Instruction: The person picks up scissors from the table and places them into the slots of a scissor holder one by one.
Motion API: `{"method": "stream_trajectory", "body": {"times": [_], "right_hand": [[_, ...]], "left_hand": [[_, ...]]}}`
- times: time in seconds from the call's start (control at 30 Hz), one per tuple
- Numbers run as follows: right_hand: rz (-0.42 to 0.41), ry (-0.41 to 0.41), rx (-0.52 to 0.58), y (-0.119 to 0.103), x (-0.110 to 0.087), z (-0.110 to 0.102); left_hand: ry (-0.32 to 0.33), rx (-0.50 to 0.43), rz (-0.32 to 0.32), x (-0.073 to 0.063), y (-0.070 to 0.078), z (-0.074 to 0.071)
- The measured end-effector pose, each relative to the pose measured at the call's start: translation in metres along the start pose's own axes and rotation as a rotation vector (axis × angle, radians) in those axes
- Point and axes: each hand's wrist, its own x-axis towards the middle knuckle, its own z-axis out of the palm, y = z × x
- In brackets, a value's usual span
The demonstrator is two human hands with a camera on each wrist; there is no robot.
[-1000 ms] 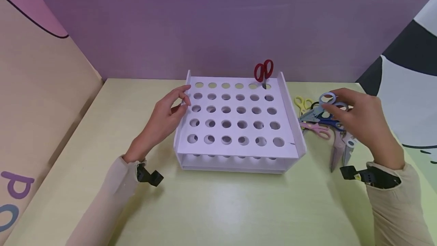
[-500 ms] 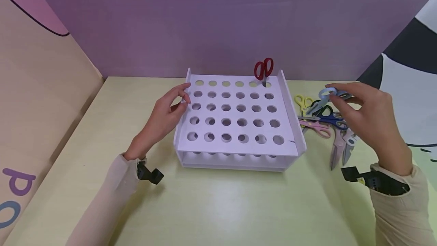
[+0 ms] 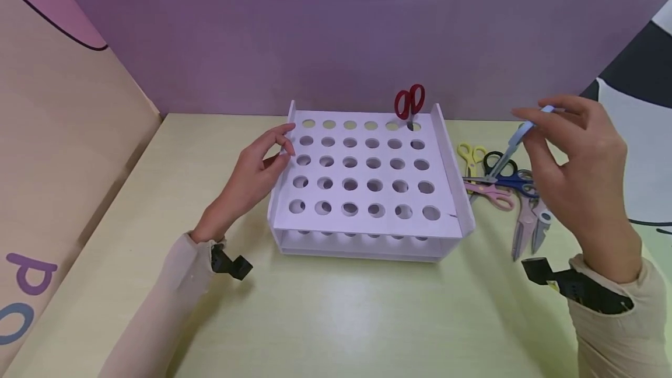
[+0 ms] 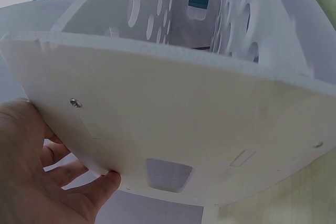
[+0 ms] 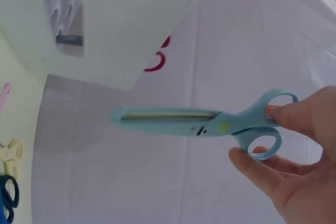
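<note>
A white rack [image 3: 362, 174] with rows of round holes stands on the table. My left hand [image 3: 257, 171] holds its left side panel [image 4: 173, 114] near the back, thumb on the outer face and fingers at the edge. My right hand [image 3: 583, 162] is raised to the right of the rack and grips light blue scissors [image 5: 199, 121] by the handle loops, blades together. In the head view the blades slant down to the left, over other scissors. Red-handled scissors [image 3: 409, 104] stand upright in the rack's back right hole.
Right of the rack lies a pile of scissors: yellow scissors [image 3: 472, 153], pink scissors [image 3: 496, 196], dark blue scissors [image 3: 517, 182] and others. A purple backdrop [image 3: 315, 34] rises behind the table [image 3: 341, 319].
My right hand has lifted the light blue scissors off the pile, up and to the right, and turned them edge-on to the head camera. My left hand stays at the rack.
</note>
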Motion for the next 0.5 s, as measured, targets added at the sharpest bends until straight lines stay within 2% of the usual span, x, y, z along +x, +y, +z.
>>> {"method": "stream_trajectory", "body": {"times": [0.2,0.37,0.5], "right_hand": [[-0.052,0.109,0.007,-0.016,0.004,0.0],[-0.07,0.243,0.114,-0.035,0.012,0.005],[-0.11,0.27,0.174,-0.048,0.021,0.01]], "left_hand": [[-0.002,-0.01,-0.002,0.001,-0.001,0.001],[-0.003,-0.015,-0.001,0.001,-0.001,0.001],[-0.001,-0.028,0.007,0.002,-0.002,0.002]]}}
